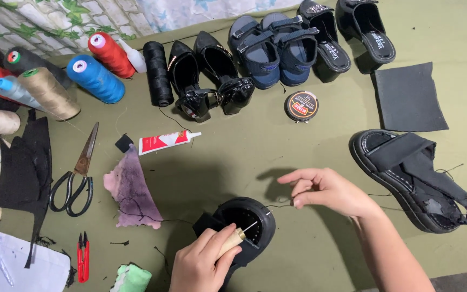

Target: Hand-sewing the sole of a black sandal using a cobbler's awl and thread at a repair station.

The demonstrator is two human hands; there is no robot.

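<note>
I am gripping the wooden-handled awl [232,241] tightly in my left hand [204,265], driving its metal point down into the rim of the black sandal sole [247,227] lying on the table [277,146] right in front of me. My right hand [328,190] is pinching the black thread [280,205] between thumb and fingertips, just to the right of the sole, and drawing it taut. To do this stitch well, I am judging that the awl should be staying square to the sole edge while the thread is being held under steady tension, so the loop is not slackening or snagging. The second sandal [412,178] is lying well apart to the right, the scissors [77,173] and red thread snips [82,257] are resting off to the left, and the glue tube [166,141] is sitting farther back.
</note>
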